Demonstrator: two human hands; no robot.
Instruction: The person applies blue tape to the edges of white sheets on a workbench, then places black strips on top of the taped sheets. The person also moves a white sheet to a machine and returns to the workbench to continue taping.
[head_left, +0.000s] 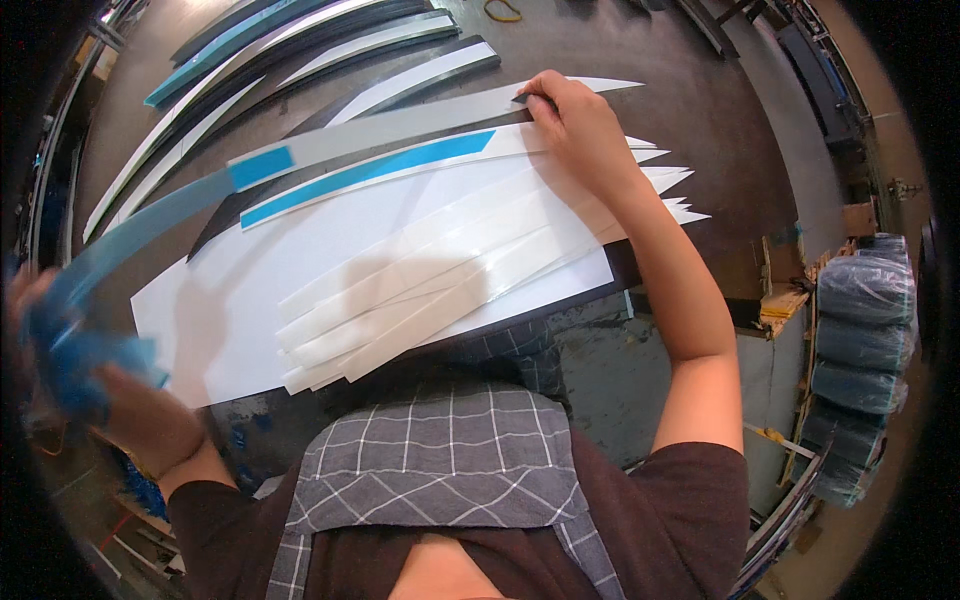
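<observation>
We're pinching a small dark pc (523,98) w/ R hand (578,115) at pale strip (420,120); L hand (143,412), blurred, clutches blue film (150,226).

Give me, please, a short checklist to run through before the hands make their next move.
1. Right hand at the long strip, near its pointed right end: ok.
2. Left hand holding the blue film: ok, though blurred.
3. Film reaching the strip's left end: ok.
4. Small dark item in the right hand identified: cannot tell.
5. Pale strips squared up on the white sheet: not ok, fanned and overlapping.
</observation>
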